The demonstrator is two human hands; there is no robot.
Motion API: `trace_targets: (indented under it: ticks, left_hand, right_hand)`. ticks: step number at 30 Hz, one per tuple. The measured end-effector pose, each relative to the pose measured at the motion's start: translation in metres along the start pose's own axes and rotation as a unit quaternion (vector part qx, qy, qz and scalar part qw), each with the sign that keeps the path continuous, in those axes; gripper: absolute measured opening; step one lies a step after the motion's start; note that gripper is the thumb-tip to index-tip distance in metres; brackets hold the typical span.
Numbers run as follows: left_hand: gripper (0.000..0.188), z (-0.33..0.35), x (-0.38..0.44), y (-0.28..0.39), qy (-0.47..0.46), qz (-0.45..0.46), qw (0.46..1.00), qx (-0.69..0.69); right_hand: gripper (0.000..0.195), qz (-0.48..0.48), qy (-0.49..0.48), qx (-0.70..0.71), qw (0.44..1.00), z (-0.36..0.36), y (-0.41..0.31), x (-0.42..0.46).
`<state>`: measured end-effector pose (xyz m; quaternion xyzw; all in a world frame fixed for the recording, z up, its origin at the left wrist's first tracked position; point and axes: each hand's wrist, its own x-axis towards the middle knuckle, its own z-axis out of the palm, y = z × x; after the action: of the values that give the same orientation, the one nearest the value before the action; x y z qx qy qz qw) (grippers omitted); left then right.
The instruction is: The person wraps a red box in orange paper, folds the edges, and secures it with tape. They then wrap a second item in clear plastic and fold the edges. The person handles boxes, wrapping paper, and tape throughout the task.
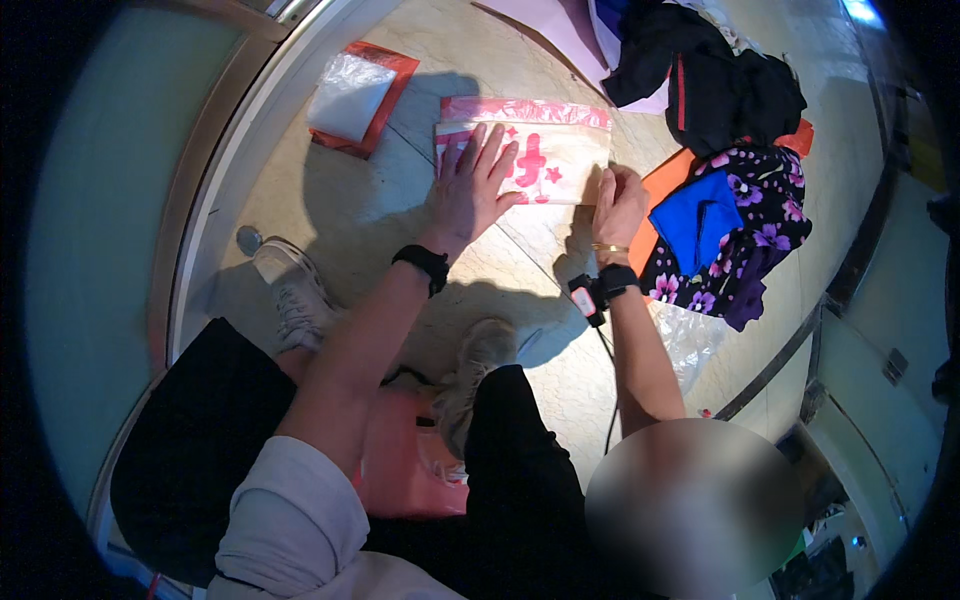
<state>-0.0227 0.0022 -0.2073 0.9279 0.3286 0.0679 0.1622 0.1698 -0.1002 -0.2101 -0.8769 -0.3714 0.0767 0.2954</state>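
A white plastic bag [570, 142] with pink printing and a shiny pink band along its far edge lies folded flat on the floor. My left hand [476, 184] rests palm down on its left part, fingers spread, covering some of the print. At the near right corner, my right hand [621, 202] has its thumb and curled fingers closed on the bag's edge. Part of that corner is hidden by the fingers. Each wrist wears a black strap, and a small device with a cable sits at the right one.
A clear plastic packet on an orange-red sheet [356, 97] lies at the far left. To the right are black garments [731, 97], a flowered cloth [765, 210], a folded blue cloth [697, 221] and clear plastic film [686, 341]. A pink bag [405, 457] sits between my legs. A door frame [217, 142] borders the left.
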Motion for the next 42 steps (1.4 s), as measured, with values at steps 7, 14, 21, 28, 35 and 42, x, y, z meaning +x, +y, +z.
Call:
trace_targets:
  ticks: [7, 14, 21, 28, 35, 42]
  left_hand:
    - [0.060, 0.017, -0.007, -0.013, -0.010, 0.009, 1.000, 0.006]
    - [0.070, 0.011, -0.006, -0.008, -0.003, 0.013, 0.999, -0.037]
    - [0.076, 0.004, -0.003, -0.009, -0.015, 0.029, 0.999, -0.041]
    - [0.059, -0.018, -0.001, -0.025, 0.155, -0.097, 0.981, -0.065]
    - [0.057, -0.009, -0.010, -0.017, 0.138, -0.397, 0.789, -0.449]
    - [0.038, -0.006, -0.012, -0.027, -0.001, -0.387, 0.820, -0.421]
  right_hand:
    - [0.075, -0.269, -0.203, -0.003, 0.941, 0.046, -0.072, -0.036]
    - [0.075, -0.222, -0.151, -0.155, 0.951, 0.057, -0.039, -0.021]
    - [0.078, -0.051, -0.042, -0.158, 0.985, 0.049, -0.019, -0.013]
    - [0.074, -0.196, -0.114, -0.066, 0.972, 0.039, -0.052, -0.034]
    - [0.069, -0.208, -0.185, -0.022, 0.960, 0.055, -0.074, -0.049]
    - [0.069, -0.242, -0.233, 0.043, 0.941, 0.038, -0.068, -0.045]
